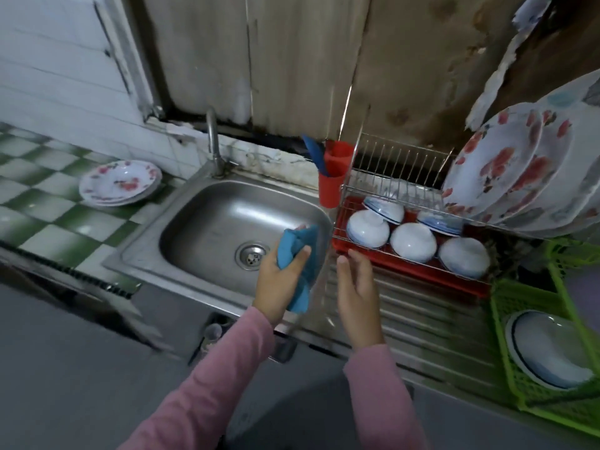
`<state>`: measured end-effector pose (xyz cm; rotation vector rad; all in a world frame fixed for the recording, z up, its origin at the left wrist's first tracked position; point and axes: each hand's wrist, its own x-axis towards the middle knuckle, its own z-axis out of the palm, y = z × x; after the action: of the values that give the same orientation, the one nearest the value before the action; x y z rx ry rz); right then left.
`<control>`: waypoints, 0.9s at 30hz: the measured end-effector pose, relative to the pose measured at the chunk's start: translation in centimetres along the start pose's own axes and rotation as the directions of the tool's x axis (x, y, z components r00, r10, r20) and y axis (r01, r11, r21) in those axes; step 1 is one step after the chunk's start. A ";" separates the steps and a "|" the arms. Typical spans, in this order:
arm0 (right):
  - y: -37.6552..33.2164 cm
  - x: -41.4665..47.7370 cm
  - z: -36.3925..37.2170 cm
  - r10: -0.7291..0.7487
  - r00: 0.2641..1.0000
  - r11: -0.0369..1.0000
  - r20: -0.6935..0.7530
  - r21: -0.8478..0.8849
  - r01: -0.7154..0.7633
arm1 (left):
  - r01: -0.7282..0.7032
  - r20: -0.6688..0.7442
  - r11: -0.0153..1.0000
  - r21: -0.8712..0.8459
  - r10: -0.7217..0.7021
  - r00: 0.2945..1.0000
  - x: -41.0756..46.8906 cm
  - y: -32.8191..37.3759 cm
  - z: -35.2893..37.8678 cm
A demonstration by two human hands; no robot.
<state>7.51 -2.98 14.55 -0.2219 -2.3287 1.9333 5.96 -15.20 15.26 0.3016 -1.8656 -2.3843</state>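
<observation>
The blue cloth (297, 254) is bunched in the left hand (281, 280), held in the air above the right-hand rim of the steel sink (201, 232). The grip is closed round it, with the thumb across the front, the fingers curled behind and a loose tail hanging below the palm. Judged purpose: the cloth is gathered into a pad for wiping or drying, and kept over the basin so that any drip falls there.

The right hand (357, 297) hovers just beside it over the ribbed drainboard (422, 323). Its grip is spread, fingers straight, holding nothing. It points toward the dish rack (399, 160) and appears ready to fetch the next piece.

In the rack's red tray (418, 274), five white bowls (413, 244) sit upside down, evidently to drain. At the rack's right end, upright floral plates (506, 170) stand on edge. At its left corner hangs a red cup (331, 186) with a blue utensil (312, 151) in it. To the right, a green basket (532, 293) holds one blue-rimmed bowl (548, 349).

Left of the sink, a stack of floral plates (120, 181) rests on the green-and-white checked worktop (48, 228). The tap (212, 138) stands behind the basin, and no water is seen running. The wall (292, 60) behind is stained, its covering peeling at upper right. The view is blurred by motion.
</observation>
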 end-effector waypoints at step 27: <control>-3.8 -5.6 49.4 0.210 0.888 0.977 0.410 -0.049 -0.208 | 0.065 -0.449 0.990 0.127 -0.001 0.893 7.3 7.0 -50.3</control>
<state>4.24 -52.44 9.21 -0.0681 -2.6642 2.2690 9.42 -66.04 9.77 0.8249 -1.8065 -1.9765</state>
